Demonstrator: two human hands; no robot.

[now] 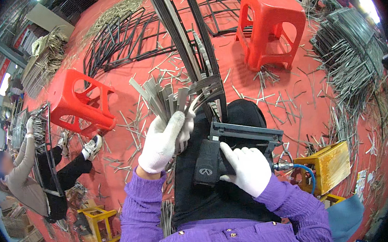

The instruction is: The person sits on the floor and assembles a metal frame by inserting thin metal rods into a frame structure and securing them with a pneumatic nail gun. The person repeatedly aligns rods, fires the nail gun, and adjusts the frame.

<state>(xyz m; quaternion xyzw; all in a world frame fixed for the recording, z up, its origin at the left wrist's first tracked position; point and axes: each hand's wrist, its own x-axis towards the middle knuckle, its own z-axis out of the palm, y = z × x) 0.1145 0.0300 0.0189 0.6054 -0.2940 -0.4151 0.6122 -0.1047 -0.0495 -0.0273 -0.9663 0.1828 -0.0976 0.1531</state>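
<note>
My left hand (162, 143), in a white glove, is closed around a bundle of flat grey strips (156, 96), held up beside a long dark frame (174, 28). The strips' loose ends fan out above the fingers, and several bend across the frame's near end. Over my lap, my right hand (251, 169), also gloved, grips a black pneumatic staple gun (207, 162). Its handle is mostly hidden under my palm. The gun's nose lies close to the frame's near end; whether they touch, I cannot tell. A blue air hose (310, 173) joins the gun near my right wrist.
Red plastic stools stand at the left (74, 99) and far right (271, 3). Dark metal frames (117, 40) lie ahead among scattered strips. A strip pile (354, 51) is at right, a yellow wooden stool (325, 169) nearer. A seated co-worker (26, 181) handles a frame at left.
</note>
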